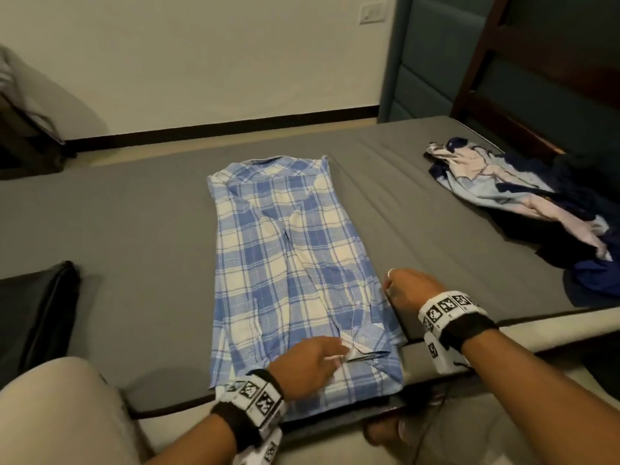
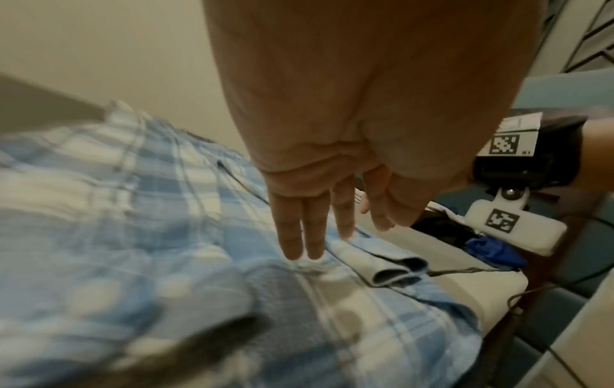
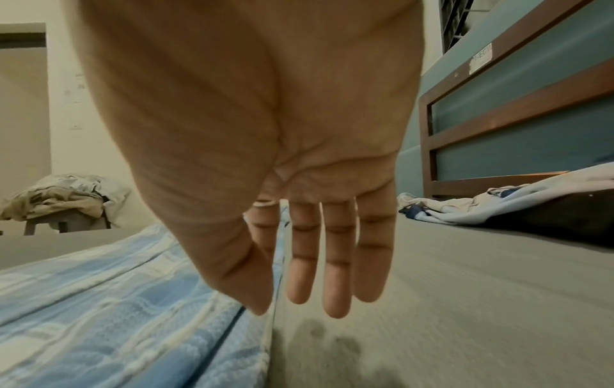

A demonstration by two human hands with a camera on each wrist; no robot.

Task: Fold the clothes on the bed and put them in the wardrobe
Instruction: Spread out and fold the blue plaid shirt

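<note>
A wide bed with a flat grey mattress cover [image 1: 134, 213] fills most of the head view, its dark wood-framed teal headboard [image 1: 536, 62] rising at the far right. Down the middle of the bed lies a blue-and-cream checked cotton shirt [image 1: 278, 250], folded lengthwise into a long narrow strip with the collar at the far end and the hem at the near edge. Well apart from it, at the right near the headboard, sits a loose heap of navy, pale blue and pink clothes [image 1: 523, 203]. A black cushion [image 1: 33, 313] rests at the bed's left edge. The left hand [image 1: 308, 364] lies on the shirt near the hem, straight fingers [image 2: 295, 236] touching the cloth beside a folded cuff. The right hand [image 1: 411, 290] hovers just beside the shirt's right edge, fingers [image 3: 335, 262] straight and spread, holding nothing.
</note>
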